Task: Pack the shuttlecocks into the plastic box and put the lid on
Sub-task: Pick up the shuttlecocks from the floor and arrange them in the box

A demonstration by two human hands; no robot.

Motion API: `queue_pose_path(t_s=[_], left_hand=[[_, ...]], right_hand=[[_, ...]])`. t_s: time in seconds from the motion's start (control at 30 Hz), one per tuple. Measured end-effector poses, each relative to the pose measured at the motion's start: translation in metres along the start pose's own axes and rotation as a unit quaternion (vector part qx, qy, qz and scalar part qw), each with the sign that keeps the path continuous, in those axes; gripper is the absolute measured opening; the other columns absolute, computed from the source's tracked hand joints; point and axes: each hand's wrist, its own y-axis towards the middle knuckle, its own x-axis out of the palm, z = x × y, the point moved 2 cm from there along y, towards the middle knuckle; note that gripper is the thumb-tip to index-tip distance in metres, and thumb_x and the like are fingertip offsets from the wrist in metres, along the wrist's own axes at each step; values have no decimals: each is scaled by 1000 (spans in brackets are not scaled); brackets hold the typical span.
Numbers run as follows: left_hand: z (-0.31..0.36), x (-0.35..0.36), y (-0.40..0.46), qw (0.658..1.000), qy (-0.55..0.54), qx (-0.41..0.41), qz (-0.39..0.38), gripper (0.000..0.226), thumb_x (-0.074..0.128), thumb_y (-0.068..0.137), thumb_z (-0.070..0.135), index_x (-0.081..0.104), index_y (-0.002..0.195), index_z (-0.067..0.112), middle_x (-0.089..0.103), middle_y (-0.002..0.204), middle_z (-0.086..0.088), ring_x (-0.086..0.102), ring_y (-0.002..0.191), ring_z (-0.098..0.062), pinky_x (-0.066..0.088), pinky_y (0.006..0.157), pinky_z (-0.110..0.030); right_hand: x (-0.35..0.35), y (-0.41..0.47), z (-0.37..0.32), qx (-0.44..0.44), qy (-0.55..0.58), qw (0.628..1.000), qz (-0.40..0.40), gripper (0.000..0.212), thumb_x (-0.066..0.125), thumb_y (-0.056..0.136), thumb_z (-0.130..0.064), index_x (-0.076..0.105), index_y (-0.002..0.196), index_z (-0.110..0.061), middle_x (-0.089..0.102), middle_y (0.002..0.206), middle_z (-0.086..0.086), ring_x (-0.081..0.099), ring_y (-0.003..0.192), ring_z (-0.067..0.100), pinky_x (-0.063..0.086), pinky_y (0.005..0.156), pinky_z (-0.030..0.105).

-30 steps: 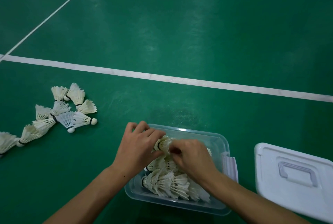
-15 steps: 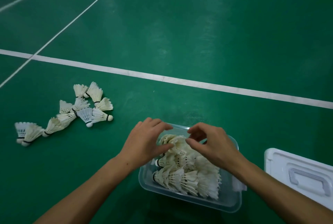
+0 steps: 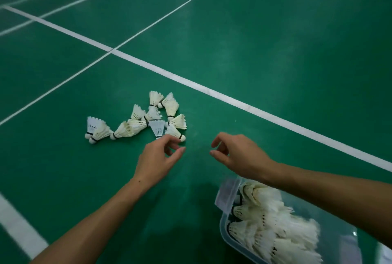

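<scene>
Green court flooring (image 3: 275, 40) fills the view, crossed by white painted lines (image 3: 212, 90) that meet at a junction toward the upper left. A loose cluster of white shuttlecocks (image 3: 148, 119) lies on the floor left of centre, some overlapping, their cork ends pointing different ways. The left hand (image 3: 158, 157) hovers at the near edge of that cluster, fingers loosely curled and apart, with nothing in them; whether a fingertip touches the nearest shuttlecock cannot be told. The right hand (image 3: 239, 155) hangs just beside it over bare floor, thumb and fingers also apart and empty. At the lower right stands the clear plastic box (image 3: 227, 198), lidless, packed with shuttlecocks lying on their sides; the right forearm crosses over it and the frame edge cuts off its far end, which is blurred.
</scene>
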Motion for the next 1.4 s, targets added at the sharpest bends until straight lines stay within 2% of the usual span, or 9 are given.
queue_pose_path(t_s=[0.2,0.37,0.5,0.67,0.8,1.03,1.2,1.33,1.4], left_hand=[[-70,-43,29,994,78,-78,5,20,79,90,38,67,104,32,70,89,21,66,77,2,61,75,-38],[-105,-64,74,985,137,-97,31,34,83,87,35,66,115,24,71,109,5,65,91,-12,59,84,-40],[-105,-52,105,978,200,-56,-8,52,81,84,49,62,128,29,63,131,6,57,120,-19,54,95,-44],[-102,-25,126,962,220,-150,53,67,72,79,72,63,127,26,54,127,-6,55,114,-24,49,84,-36],[-104,-17,133,922,349,-164,44,67,67,73,84,70,121,37,51,139,-6,49,121,-32,43,95,-42],[-116,-7,137,968,192,-159,-21,44,85,76,57,78,107,27,65,126,-3,63,110,-22,55,91,-42],[-116,5,134,979,100,-174,-21,32,90,79,32,79,99,11,75,110,-3,63,98,-16,45,85,-29],[-108,8,118,982,67,-178,-14,17,88,81,24,75,77,12,70,93,2,60,86,-15,39,66,-27],[-100,9,107,983,52,-173,-18,21,88,80,22,72,69,13,72,101,1,62,91,-14,42,72,-27]], right_hand=[[51,79,-34,-46,-42,998,-21,22,63,100,-39,59,116,-25,74,109,-6,67,103,23,56,83,41],[81,130,-47,-86,-104,990,-33,29,60,99,-26,55,127,-22,63,124,4,58,112,31,53,85,45],[92,163,-47,-127,-141,982,-11,39,60,95,-6,51,129,-22,55,137,1,63,105,31,57,72,48],[101,189,-33,-150,-151,976,-40,45,60,97,-6,48,137,-25,58,130,1,66,103,29,57,68,44],[100,193,-23,-145,-131,978,-69,42,60,101,-16,50,141,-25,53,128,6,64,99,28,56,72,42],[89,185,-20,-138,-108,980,-95,25,63,101,-32,58,124,-24,54,122,3,62,98,26,51,73,38],[75,164,-9,-104,-62,989,-86,5,62,99,-28,62,103,-26,58,110,-2,61,96,24,47,72,36],[57,138,15,-49,7,997,-66,10,71,94,-32,62,93,-29,60,100,-7,60,91,17,54,81,39],[44,119,28,-22,47,997,-51,12,75,93,-32,64,90,-30,61,96,-9,63,88,14,54,81,36]])
